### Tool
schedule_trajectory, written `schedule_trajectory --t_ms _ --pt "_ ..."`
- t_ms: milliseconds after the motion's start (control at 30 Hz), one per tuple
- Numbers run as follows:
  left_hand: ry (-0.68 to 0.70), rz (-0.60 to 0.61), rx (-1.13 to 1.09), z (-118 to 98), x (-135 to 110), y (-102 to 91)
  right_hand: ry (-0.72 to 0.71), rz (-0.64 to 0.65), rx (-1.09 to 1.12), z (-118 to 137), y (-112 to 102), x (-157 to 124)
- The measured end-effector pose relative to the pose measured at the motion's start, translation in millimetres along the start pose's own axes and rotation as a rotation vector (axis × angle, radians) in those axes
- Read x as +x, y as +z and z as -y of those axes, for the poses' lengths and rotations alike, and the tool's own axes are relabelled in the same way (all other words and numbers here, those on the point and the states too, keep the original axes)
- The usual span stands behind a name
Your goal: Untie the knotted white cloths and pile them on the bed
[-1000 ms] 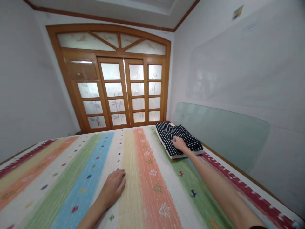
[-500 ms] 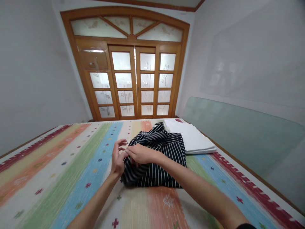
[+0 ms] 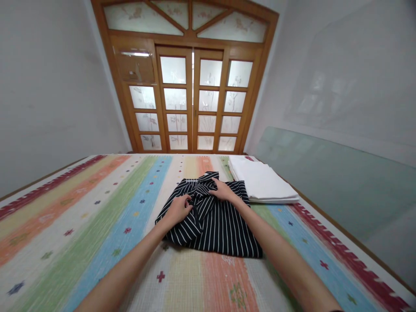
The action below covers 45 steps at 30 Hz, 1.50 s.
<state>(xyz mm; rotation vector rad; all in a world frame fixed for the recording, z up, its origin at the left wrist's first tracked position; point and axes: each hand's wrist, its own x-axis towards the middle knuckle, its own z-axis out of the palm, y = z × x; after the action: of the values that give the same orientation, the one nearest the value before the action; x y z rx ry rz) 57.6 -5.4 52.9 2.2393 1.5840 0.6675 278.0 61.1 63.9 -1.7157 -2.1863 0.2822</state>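
Observation:
A black garment with thin white stripes point(image 3: 214, 225) lies partly unfolded on a striped, many-coloured cover point(image 3: 97, 225) in front of me. My left hand point(image 3: 178, 208) grips a fold on the garment's left part, fingers curled into the cloth. My right hand point(image 3: 222, 190) holds bunched cloth near the garment's far edge, fingers closed on it. Both forearms reach in from the bottom of the head view.
A folded white cloth stack point(image 3: 263, 182) lies to the right of the garment near the cover's right edge. A pale green glass panel point(image 3: 325, 173) leans on the right wall. Wooden doors with frosted panes point(image 3: 191, 108) stand beyond the far edge.
The striped garment came off the white stack to the middle of the cover. Both hands have since moved from its near left edge onto the cloth and spread it.

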Motion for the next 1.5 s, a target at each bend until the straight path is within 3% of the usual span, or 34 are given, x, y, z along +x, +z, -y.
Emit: schedule_trajectory --t_ms 167,300,400,500,600,633,733,767,833,900,967,1000,1100,1233,1367,1433,1500 --pt "0.023 -0.028 0.021 11 -1 -26.5 -0.007 0.001 -0.014 -11 -2 0" --pt "0.008 -0.084 0.009 15 -17 -60.3 0.037 -0.099 -0.013 -16 -26 4" --pt "0.046 -0.044 -0.097 4 -37 -73.6 0.088 -0.135 0.008 -15 -44 9" --pt "0.195 0.130 -0.183 -22 -60 -65.5 0.205 0.076 0.126 -7 -43 11" --pt "0.395 0.272 -0.168 -51 -81 -40.7 0.351 0.347 0.253 5 -25 10" --pt "0.453 0.299 -0.167 -59 -85 -31.8 0.332 0.348 0.263 9 -16 9" --pt "0.576 0.349 -0.215 -70 -87 -14.2 0.127 0.185 0.259 20 5 11" --pt "0.572 0.322 -0.242 -69 -83 -12.9 0.066 0.143 0.273 23 10 12" --pt "0.464 0.152 -0.285 -59 -68 -17.2 -0.004 0.092 0.309 29 14 14" --pt "0.242 -0.120 -0.308 -41 -45 -28.2 -0.063 0.040 0.355 34 11 16" --pt "0.001 -0.287 -0.365 -18 -18 -41.9 -0.111 -0.006 0.400 38 2 17" --pt "-0.106 -0.294 -0.404 -5 -4 -48.7 -0.140 -0.025 0.428 41 -4 16" --pt "-0.203 -0.283 -0.439 24 31 -66.8 -0.329 -0.055 0.622 51 -30 13" --pt "-0.138 -0.186 -0.513 31 60 -90.3 -0.628 0.016 0.936 75 -75 10" --pt "0.113 0.005 -0.754 10 82 -120.1 -0.683 0.081 1.040 94 -117 20" --pt "0.206 -0.060 -0.876 -2 92 -138.1 -0.662 0.018 1.057 95 -133 32" --pt "0.280 -0.217 -1.012 -12 102 -158.5 -0.593 -0.131 1.040 92 -145 47"
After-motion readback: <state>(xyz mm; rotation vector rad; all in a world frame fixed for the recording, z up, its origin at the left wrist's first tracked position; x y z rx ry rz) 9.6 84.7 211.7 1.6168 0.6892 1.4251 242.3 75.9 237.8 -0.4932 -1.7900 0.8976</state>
